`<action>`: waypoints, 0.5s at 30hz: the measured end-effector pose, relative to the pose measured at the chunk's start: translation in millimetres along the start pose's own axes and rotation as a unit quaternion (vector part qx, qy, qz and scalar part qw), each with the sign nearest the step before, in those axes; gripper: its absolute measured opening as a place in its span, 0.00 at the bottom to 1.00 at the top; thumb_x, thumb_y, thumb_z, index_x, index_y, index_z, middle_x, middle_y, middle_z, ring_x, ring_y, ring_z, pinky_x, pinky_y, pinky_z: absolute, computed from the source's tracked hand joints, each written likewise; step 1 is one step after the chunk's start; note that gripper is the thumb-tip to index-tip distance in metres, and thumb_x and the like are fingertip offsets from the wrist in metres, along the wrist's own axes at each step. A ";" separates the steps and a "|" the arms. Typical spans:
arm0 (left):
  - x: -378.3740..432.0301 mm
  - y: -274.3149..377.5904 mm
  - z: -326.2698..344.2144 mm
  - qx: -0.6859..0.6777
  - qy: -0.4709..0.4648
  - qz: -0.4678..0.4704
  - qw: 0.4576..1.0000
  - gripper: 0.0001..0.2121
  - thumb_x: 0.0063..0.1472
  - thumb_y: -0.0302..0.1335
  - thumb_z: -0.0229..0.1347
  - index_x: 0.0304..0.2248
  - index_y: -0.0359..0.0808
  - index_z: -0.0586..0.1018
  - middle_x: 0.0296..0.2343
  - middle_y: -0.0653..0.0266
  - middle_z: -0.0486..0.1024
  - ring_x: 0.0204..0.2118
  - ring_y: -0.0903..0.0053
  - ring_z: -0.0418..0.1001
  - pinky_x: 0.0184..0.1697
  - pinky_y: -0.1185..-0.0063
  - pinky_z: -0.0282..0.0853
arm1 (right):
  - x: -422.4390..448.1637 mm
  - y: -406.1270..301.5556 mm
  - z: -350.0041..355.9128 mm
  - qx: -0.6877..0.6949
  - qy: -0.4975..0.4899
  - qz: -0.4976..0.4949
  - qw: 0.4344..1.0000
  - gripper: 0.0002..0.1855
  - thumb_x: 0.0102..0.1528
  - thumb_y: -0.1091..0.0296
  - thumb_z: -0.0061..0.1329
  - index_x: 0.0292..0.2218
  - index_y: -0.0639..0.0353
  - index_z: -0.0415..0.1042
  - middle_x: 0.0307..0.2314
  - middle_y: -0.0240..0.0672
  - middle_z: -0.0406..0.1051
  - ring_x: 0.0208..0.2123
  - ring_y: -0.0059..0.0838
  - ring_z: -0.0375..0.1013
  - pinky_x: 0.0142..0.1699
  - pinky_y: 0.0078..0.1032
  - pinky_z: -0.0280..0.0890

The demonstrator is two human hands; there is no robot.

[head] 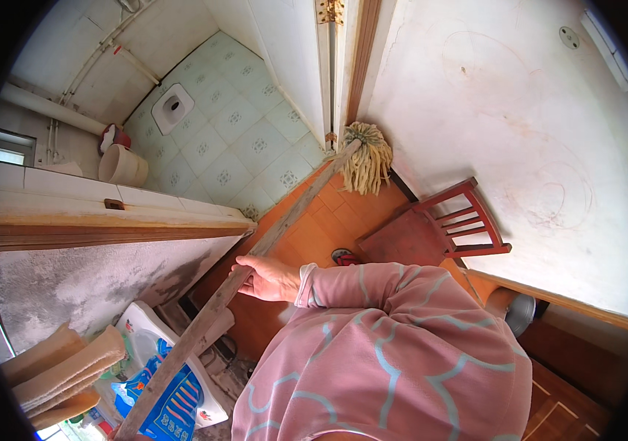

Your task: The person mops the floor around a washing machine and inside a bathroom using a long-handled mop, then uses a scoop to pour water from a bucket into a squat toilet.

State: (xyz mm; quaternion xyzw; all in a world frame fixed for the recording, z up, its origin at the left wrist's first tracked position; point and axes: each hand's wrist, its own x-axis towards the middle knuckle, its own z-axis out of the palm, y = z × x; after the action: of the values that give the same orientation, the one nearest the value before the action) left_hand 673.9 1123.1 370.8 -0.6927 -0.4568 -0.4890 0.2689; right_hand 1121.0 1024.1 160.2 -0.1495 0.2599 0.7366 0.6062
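A string mop with a yellowish head [370,165] rests at the doorway corner, on the orange floor beside the door frame. Its long, worn wooden handle [286,220] slants down to the lower left. My right hand [264,279] is wrapped around the middle of this handle, thumb on top. At the bottom edge, only a sliver of my left hand [140,437] shows, around the handle's near end; most of it is cut off. Below the handle lies a blue plastic packet [173,405] on a white washbasin [212,405].
A red wooden chair [413,237] stands against the white wall right of the mop. Beyond the doorway, a squat toilet [172,108] is set in pale green tiles [225,138], with a white bucket [122,165] nearby. Towels [71,369] hang at lower left.
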 end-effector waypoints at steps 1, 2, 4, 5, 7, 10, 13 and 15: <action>2.8 15.1 7.2 0.008 0.016 0.013 1.000 0.07 0.54 0.26 0.40 0.22 0.32 0.67 0.13 0.62 0.63 0.15 0.68 0.60 0.22 0.74 0.59 | -12.0 -9.1 5.8 0.001 -0.006 -0.022 1.000 0.04 0.48 0.69 0.42 0.26 0.56 0.62 0.23 0.30 0.66 0.29 0.24 0.66 0.42 0.26 0.61; 0.9 34.3 7.4 -0.105 -0.054 -0.200 0.973 0.12 0.54 0.31 0.38 0.23 0.30 0.69 0.22 0.62 0.66 0.23 0.77 0.63 0.28 0.81 0.61 | -15.0 -19.6 5.5 -0.003 -0.014 -0.033 0.999 0.04 0.49 0.69 0.42 0.26 0.56 0.62 0.23 0.30 0.66 0.29 0.24 0.66 0.42 0.27 0.61; -4.0 48.3 8.1 -0.100 -0.057 -0.154 0.981 0.13 0.55 0.31 0.38 0.25 0.30 0.68 0.24 0.62 0.65 0.25 0.76 0.63 0.30 0.80 0.61 | -21.2 -41.3 7.1 -0.033 -0.035 -0.049 0.998 0.04 0.49 0.68 0.41 0.26 0.56 0.61 0.23 0.30 0.66 0.29 0.25 0.66 0.42 0.29 0.61; -7.9 55.3 8.3 -0.096 -0.057 -0.131 0.985 0.13 0.56 0.32 0.37 0.25 0.29 0.68 0.26 0.62 0.65 0.26 0.75 0.63 0.31 0.79 0.62 | -24.3 -50.8 9.4 -0.051 0.004 -0.056 0.997 0.05 0.50 0.66 0.40 0.27 0.56 0.61 0.23 0.30 0.66 0.30 0.25 0.66 0.42 0.30 0.61; -13.3 100.9 11.5 -0.053 -0.029 -0.074 0.995 0.11 0.55 0.30 0.38 0.22 0.31 0.67 0.20 0.63 0.63 0.22 0.74 0.61 0.29 0.78 0.60 | -29.3 -64.3 0.8 -0.066 0.007 -0.055 0.996 0.06 0.50 0.65 0.40 0.27 0.56 0.61 0.23 0.30 0.66 0.31 0.25 0.65 0.42 0.30 0.61; -13.5 147.5 5.1 -0.137 -0.041 -0.201 0.969 0.13 0.54 0.31 0.37 0.22 0.31 0.68 0.23 0.62 0.64 0.24 0.75 0.62 0.30 0.78 0.60 | -26.1 -77.2 -27.4 -0.074 0.013 -0.067 0.995 0.06 0.50 0.65 0.39 0.27 0.57 0.61 0.23 0.31 0.65 0.30 0.27 0.66 0.40 0.30 0.62; -23.4 207.1 13.0 -0.100 -0.143 -0.123 0.977 0.13 0.52 0.32 0.36 0.19 0.32 0.67 0.19 0.63 0.63 0.22 0.76 0.61 0.26 0.78 0.58 | -13.1 -109.1 -64.6 -0.011 0.067 -0.076 0.995 0.06 0.50 0.66 0.39 0.27 0.58 0.61 0.22 0.33 0.65 0.28 0.29 0.66 0.37 0.29 0.63; -33.0 256.8 23.4 -0.211 -0.173 -0.171 0.947 0.13 0.49 0.33 0.38 0.16 0.31 0.66 0.13 0.63 0.64 0.17 0.79 0.61 0.21 0.81 0.55 | 3.5 -125.4 -92.6 0.044 0.103 -0.116 0.987 0.06 0.49 0.67 0.39 0.27 0.59 0.60 0.21 0.34 0.64 0.26 0.30 0.66 0.35 0.30 0.64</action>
State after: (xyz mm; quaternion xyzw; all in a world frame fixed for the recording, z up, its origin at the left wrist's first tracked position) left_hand 910.6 1017.6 350.6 -0.7191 -0.4942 -0.4854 -0.0544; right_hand 1233.2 991.0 57.1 -0.2273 0.3337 0.6299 0.6635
